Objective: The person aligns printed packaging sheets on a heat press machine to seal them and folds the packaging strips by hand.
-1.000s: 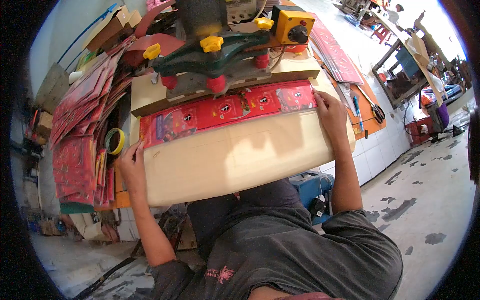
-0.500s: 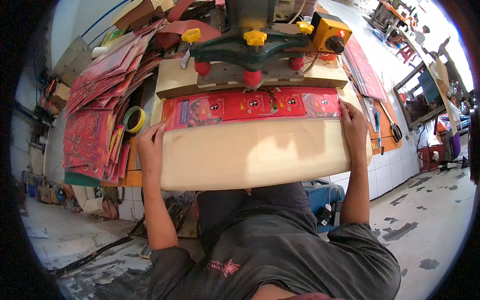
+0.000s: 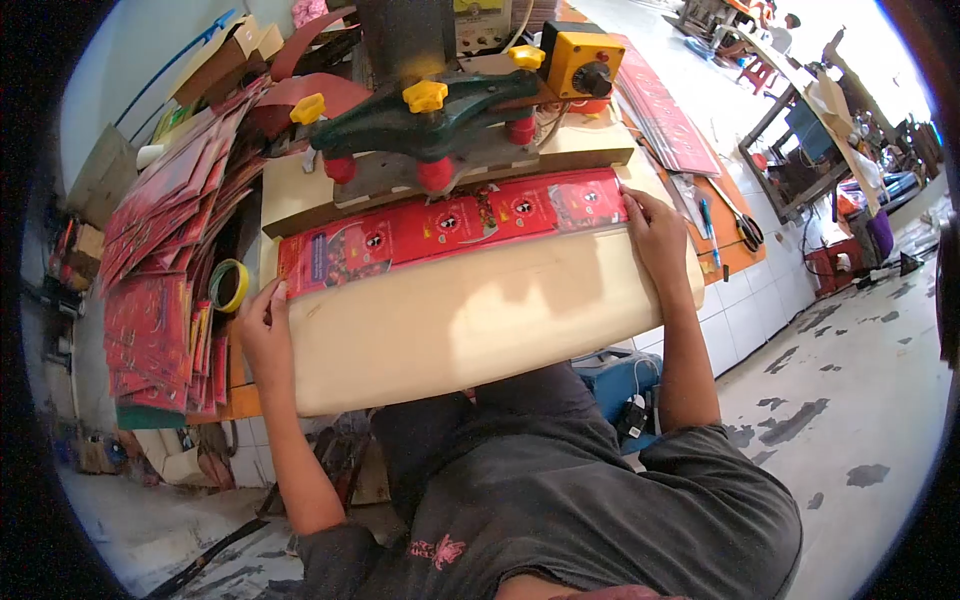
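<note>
A red printed plastic sheet [image 3: 455, 222] with round logos and food pictures lies flat on a cream-coloured padded board [image 3: 470, 320]. Its far edge runs along the press bar [image 3: 330, 205] of a dark green machine [image 3: 430, 120] with yellow knobs. My left hand [image 3: 266, 335] pinches the sheet's left end between thumb and fingers. At the opposite end, my right hand [image 3: 658, 240] grips the sheet's right edge, fingers closed, with the wrist over the board's right side.
Piled red printed sheets [image 3: 150, 320] crowd the left, beside a roll of yellow tape [image 3: 230, 286]. To the right are scissors [image 3: 745, 225], a blue pen [image 3: 709, 230] and more red sheets [image 3: 665, 110]. A yellow control box [image 3: 585, 68] stands behind. Far off at upper right, a person [image 3: 785, 35] is visible.
The whole view has tilted and shifted, so the bench appears farther left and slanted. Both hands keep their hold on the ends of the sheet, which stays beside the press bar.
</note>
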Motion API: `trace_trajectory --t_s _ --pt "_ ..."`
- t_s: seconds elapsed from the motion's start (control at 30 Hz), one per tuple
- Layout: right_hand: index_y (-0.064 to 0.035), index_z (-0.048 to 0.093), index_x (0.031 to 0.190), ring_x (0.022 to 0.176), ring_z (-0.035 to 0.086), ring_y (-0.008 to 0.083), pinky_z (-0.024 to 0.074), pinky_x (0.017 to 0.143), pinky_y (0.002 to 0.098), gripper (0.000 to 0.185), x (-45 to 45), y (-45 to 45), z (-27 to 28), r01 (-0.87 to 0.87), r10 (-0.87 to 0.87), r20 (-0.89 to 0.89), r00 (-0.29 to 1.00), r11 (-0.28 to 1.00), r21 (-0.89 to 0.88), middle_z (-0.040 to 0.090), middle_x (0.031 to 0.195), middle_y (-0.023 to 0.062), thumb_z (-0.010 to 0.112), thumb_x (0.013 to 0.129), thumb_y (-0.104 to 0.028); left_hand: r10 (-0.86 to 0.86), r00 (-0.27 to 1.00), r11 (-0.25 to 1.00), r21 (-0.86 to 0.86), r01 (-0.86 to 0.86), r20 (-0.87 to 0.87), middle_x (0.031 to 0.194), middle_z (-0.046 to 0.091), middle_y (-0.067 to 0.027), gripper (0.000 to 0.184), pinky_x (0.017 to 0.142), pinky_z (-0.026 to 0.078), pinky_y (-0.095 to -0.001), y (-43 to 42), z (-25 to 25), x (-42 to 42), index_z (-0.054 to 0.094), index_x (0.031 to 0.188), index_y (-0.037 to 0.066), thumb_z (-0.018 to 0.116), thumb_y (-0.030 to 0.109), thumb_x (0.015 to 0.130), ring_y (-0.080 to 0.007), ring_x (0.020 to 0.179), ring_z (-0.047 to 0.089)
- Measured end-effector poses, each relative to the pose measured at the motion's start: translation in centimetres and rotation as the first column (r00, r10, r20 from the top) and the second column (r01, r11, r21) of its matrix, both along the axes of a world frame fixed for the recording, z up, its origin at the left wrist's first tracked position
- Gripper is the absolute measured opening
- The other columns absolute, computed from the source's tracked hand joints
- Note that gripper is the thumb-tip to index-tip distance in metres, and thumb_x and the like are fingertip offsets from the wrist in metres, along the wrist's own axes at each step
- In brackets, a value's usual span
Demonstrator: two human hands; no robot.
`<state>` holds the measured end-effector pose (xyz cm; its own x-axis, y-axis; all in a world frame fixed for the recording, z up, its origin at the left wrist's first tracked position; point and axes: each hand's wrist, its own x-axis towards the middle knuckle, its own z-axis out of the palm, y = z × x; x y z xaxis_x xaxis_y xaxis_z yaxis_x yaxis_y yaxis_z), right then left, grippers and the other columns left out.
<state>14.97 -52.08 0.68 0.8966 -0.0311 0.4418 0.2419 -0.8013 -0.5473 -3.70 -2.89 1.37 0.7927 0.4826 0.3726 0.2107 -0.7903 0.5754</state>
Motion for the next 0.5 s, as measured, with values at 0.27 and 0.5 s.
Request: trace_trajectory --t_s 0.27,0.5 --pt "-0.0129 0.077 0.119 0.072 0.068 0.0305 0.0508 0.069 0.0424 0.031 0.2 -0.3 1.7 0.02 -0.019 -0.187 0.982 1.0 0.001 0.07 0.08 0.0176 0.063 0.099 -0.033 -0.009 1.0 0.999 0.038 0.01 -0.028 0.111 0.065 -0.0219 0.042 0.088 0.051 -0.041 0.4 -0.5 0.5 0.07 0.13 0.003 0.061 0.035 0.104 -0.0344 0.099 0.065" --pt "-0.025 0.077 0.122 0.083 0.07 0.0298 0.052 0.077 0.046 0.035 1.6 0.4 1.7 0.038 -0.076 -0.201 0.977 0.982 -0.186 0.071 0.078 0.0121 0.058 0.101 -0.046 -0.058 0.988 0.985 0.152 0.081 -0.146 0.099 0.063 -0.0254 0.046 0.087 0.05 -0.0448 1.1 -0.3 2.2 0.067 0.136 0.007 0.055 0.04 0.106 -0.039 0.094 0.064"
